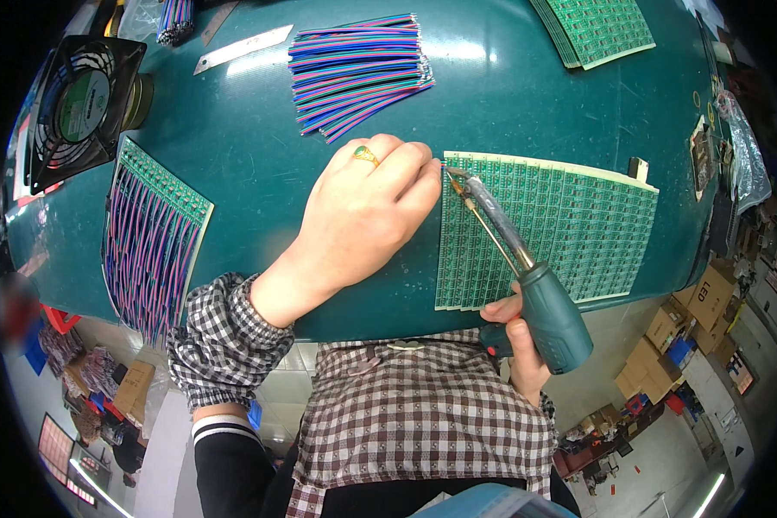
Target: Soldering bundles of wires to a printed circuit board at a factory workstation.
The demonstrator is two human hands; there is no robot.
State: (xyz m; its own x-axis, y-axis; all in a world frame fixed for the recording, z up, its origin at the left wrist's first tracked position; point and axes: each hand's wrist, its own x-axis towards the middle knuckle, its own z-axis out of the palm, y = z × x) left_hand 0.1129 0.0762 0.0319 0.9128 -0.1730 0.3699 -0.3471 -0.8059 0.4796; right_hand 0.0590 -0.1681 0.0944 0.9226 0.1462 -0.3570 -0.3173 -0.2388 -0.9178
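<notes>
My right hand [516, 338] grips the dark green handle of a soldering iron [527, 281]. Its tip rests at the upper left corner of a green circuit board panel [570, 224] lying on the teal table [259, 164]. My left hand [363, 216], with a gold ring on one finger, lies on the table just left of the panel. Its fingertips are pinched together right at the iron's tip; whatever they hold is too small to see.
A bundle of multicoloured ribbon wires [358, 73] lies behind the hands. A board panel with wires attached [151, 237] lies at the left. A black fan [78, 108] stands far left. More green panels [600, 30] are stacked at the back right. A metal ruler [242, 47] lies at the back.
</notes>
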